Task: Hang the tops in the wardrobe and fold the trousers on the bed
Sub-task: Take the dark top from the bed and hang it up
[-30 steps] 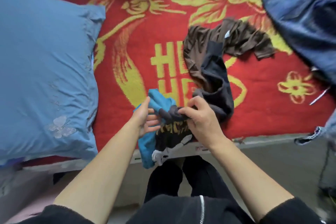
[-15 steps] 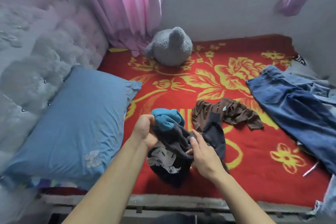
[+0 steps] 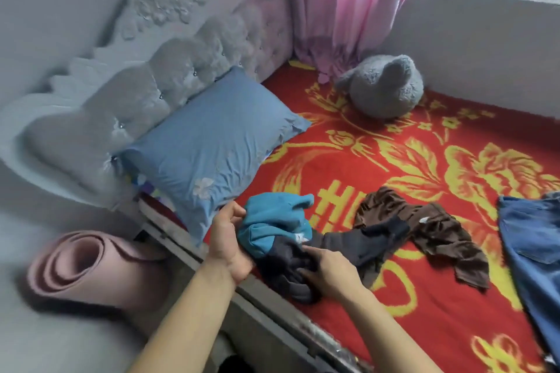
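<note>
both hands grip the bunched teal-and-dark top (image 3: 274,222) on the bed (image 3: 339,160), just right of the blue pillow (image 3: 212,142). left hand (image 3: 230,241) palm inward, fingers curled round the teal side. right hand (image 3: 331,272) knuckles up, fingers pinching dark fabric. brown top (image 3: 430,228) farther right.

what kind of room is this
Most likely a bedroom in a home: a bed with a red and yellow blanket, a tufted headboard and a blue pillow, with loose clothes on it such as the teal and dark top and the brown top.
</note>
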The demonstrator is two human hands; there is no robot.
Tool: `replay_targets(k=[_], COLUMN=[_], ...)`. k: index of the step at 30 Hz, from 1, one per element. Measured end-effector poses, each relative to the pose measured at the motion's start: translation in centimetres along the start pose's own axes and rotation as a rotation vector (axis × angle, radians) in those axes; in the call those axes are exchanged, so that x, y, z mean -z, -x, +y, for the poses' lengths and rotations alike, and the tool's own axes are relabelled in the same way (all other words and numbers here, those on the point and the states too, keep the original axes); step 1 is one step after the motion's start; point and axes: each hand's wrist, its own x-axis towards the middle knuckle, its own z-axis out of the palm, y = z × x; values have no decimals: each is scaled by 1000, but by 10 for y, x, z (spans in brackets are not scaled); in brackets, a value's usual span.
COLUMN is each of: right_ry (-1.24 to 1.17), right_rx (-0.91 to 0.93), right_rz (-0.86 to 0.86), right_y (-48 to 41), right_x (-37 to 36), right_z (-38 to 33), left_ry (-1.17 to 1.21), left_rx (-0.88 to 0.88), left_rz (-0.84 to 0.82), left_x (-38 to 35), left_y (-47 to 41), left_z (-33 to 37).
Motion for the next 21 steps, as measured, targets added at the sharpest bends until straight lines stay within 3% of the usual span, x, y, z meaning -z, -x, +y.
replay_targets(k=[5, 7, 9, 12, 15, 21], right_ry=[-106, -212, -322, -330, -384, -209], right_rx=[278, 302, 293, 478, 620, 983], right_rz=[113, 156, 130, 92, 80, 29], right_y=[29, 47, 66, 108, 157, 294], right_x=[-35, -41, -41, -48, -72, -156], right_z=[-12, -24, -46, -91, -138, -224], left_ry=[161, 108, -198, -847, -1293, -1447], left_rx=[-188, -274, -417, -583, -486, -424], left_rz=[118, 150, 317, 561, 653, 997], left_x=[43, 65, 94, 139, 192, 317], left_y=[60, 87, 107, 151, 201, 367], left_z=[-5, -3, -5, -24, -55, -102])
